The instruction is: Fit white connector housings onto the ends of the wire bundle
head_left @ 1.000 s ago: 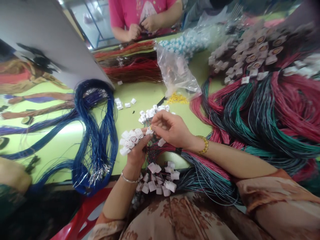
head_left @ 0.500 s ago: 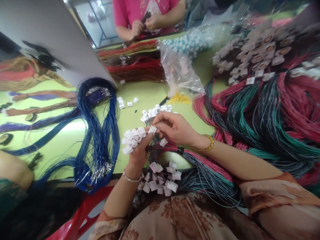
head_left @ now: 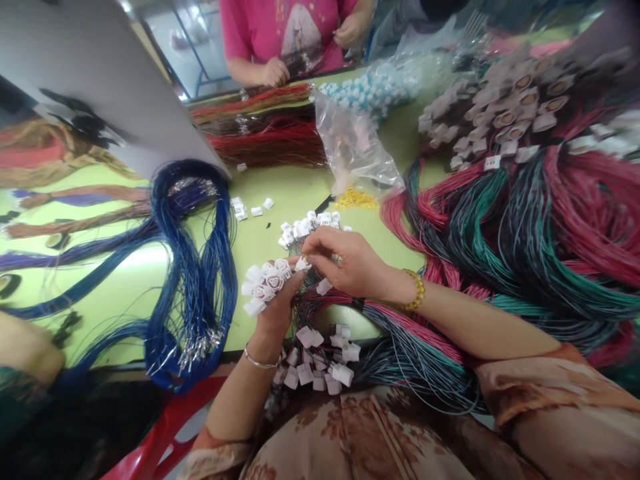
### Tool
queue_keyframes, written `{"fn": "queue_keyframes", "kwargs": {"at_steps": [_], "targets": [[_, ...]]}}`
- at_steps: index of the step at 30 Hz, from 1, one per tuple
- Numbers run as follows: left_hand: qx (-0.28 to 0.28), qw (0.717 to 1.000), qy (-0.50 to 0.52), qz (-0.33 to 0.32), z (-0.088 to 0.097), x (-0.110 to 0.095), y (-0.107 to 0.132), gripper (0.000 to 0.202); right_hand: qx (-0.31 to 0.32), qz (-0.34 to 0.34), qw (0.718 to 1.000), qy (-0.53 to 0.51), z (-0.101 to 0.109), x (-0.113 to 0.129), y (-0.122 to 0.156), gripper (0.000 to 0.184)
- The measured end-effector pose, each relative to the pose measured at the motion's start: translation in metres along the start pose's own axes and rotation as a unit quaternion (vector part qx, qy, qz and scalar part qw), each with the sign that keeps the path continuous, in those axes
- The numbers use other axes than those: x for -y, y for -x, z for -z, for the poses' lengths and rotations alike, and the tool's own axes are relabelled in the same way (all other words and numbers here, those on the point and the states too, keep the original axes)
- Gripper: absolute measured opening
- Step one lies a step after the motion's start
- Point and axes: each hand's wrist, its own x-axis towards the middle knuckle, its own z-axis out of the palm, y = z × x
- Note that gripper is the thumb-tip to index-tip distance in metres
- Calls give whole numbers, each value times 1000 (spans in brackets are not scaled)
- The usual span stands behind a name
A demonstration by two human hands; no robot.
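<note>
Currently, left hand (head_left: 274,312) clamps the white connector bundle (head_left: 263,285); right hand (head_left: 351,263) pinches one connector (head_left: 301,264). Steadying the bundle should help.

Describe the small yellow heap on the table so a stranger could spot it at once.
Start at the green table and find the crumpled clear plastic bag near its middle, beyond the right hand. At the bag's near corner lies the yellow heap of tiny pieces. It is the only yellow thing there; the loose connectors beside it are white and larger.
</note>
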Motion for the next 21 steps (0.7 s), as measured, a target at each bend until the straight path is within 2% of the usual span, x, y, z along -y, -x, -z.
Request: {"fn": "queue_keyframes", "kwargs": {"at_steps": [3,7,10,14,18,21], "targets": [[-9,1000,-15,8,2,3,1,22,9,2,1000,7,3,3,-1,11],[-47,997,-61,-18,5,8,3,22,28,-2,999,21,7,4,-1,13],[-44,996,-72,-24,5,7,4,20,33,-35,999,-6,8,5,-2,12],[-19,1000,-12,2,2,3,3,21,33,-80,995,-47,9,8,-2,14],[-20,1000,-6,13,1,1,3,26,38,-69,996,-31,8,9,-2,14],[-34,999,-39,-10,2,3,3,24,34,-49,998,-5,8,8,-1,15]]}}
